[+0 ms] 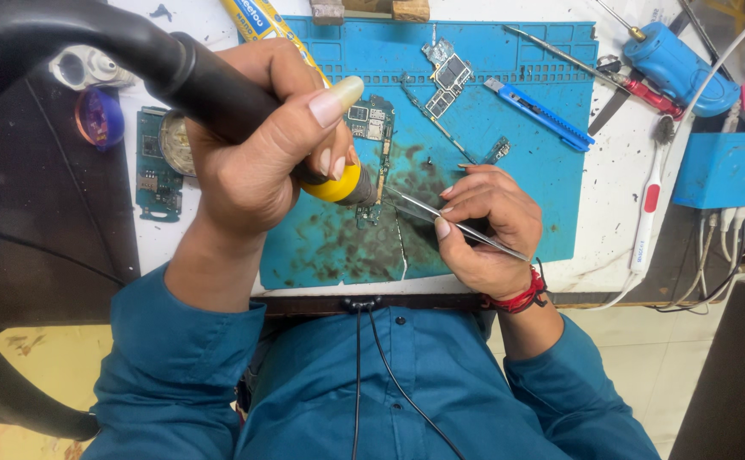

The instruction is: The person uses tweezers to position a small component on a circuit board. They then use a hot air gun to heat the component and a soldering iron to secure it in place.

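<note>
My left hand (253, 145) grips a black hot-air wand (210, 89) with a yellow collar, its nozzle aimed down at a green circuit board (374, 128) lying on the blue work mat (509, 170). My right hand (488, 226) pinches a pair of metal tweezers (428, 213), whose tips reach toward the board just below the nozzle. The wand's thick black hose arcs off to the upper left. Part of the board is hidden behind my left hand and the nozzle.
On the mat lie small board pieces (445, 77) and a blue utility knife (539, 112). A second circuit board (155, 166) and a round tin sit left of the mat. A blue tool (679, 64), a red-handled tool and a white brush (648, 217) lie at right.
</note>
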